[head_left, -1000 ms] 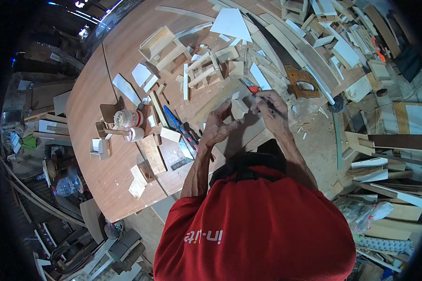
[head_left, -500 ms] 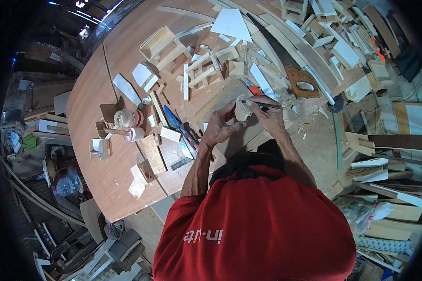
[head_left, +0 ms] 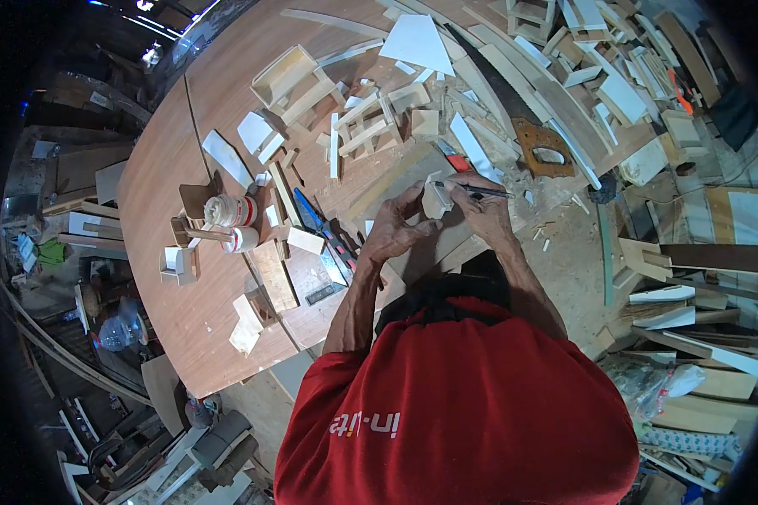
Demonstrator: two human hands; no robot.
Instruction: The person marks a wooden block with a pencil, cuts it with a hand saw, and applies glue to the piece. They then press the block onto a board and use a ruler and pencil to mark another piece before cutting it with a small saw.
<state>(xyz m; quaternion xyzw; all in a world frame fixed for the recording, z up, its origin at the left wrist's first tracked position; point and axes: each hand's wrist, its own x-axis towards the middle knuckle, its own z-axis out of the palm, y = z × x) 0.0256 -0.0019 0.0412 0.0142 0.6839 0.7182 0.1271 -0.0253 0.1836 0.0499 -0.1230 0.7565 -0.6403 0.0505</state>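
Observation:
My left hand [head_left: 394, 227] grips a small wooden piece [head_left: 435, 200] from its left side, thumb and fingers around the edge. On the right of the same piece, my right hand [head_left: 482, 209] pinches a thin dark pencil-like tool [head_left: 490, 191], which points to the right. Both hands are above a board [head_left: 396, 181] on the brown table. Just beyond them lies a red-handled tool [head_left: 456, 160]. Blue-and-red pliers-like tool [head_left: 318, 220] rests left of my left hand.
A handsaw [head_left: 543, 150] lies to the right on the table [head_left: 168, 328]. Glue jars [head_left: 227, 212] stand at the left. Small wooden frames [head_left: 366, 130] and a white panel [head_left: 416, 46] are beyond the hands. Wood scraps [head_left: 623, 93] are piled at right.

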